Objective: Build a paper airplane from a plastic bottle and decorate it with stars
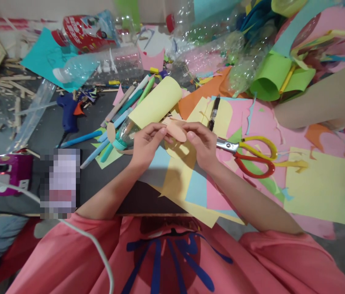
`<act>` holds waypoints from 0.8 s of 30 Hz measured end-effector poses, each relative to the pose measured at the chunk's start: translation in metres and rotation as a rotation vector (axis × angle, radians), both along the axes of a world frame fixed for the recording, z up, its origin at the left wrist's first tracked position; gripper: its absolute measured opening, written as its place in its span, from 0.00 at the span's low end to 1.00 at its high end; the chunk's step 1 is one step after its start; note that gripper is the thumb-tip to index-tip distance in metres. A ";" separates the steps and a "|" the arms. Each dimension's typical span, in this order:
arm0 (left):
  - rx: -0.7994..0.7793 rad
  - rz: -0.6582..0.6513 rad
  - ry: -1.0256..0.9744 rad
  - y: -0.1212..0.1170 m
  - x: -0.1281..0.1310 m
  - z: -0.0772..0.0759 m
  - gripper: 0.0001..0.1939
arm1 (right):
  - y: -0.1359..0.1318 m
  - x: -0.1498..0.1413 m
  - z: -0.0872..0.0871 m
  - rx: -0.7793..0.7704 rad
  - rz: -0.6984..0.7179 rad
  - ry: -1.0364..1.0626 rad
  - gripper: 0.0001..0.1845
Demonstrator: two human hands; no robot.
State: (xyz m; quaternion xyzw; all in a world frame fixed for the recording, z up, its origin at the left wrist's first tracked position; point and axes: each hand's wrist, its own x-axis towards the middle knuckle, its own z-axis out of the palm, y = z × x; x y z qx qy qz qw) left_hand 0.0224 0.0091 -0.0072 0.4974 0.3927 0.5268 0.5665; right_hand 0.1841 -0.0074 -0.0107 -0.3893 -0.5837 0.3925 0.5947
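My left hand [147,143] and my right hand [202,143] meet over the middle of the desk. Between them they pinch a small peach paper oval [177,131], the fingertips closed on its two ends. Just behind and left of it lies a clear bottle [126,132] with a teal cap, its body wrapped in pale yellow paper [157,102]. A similar peach oval [111,132] shows by the cap end. To the right of my right hand rest scissors [242,151] with one yellow and one red handle. A black pen [214,112] lies behind that hand.
Rolled paper sticks [129,102], a blue glue gun [68,112], a phone [65,179] and a purple power strip [12,173] are on the left. Coloured paper sheets [319,183] cover the right. Plastic bottles [108,65] line the back. Another person's arm [322,96] reaches in from the right.
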 end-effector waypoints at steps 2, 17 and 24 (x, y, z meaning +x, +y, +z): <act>-0.018 -0.002 -0.004 0.000 0.001 0.000 0.21 | 0.001 0.001 -0.001 0.029 -0.036 -0.031 0.15; 0.141 -0.041 0.355 -0.008 -0.001 0.002 0.09 | 0.000 -0.004 -0.002 0.094 -0.092 -0.225 0.10; 0.234 -0.051 0.499 -0.012 -0.003 0.002 0.08 | 0.002 -0.004 -0.006 0.234 -0.164 -0.282 0.05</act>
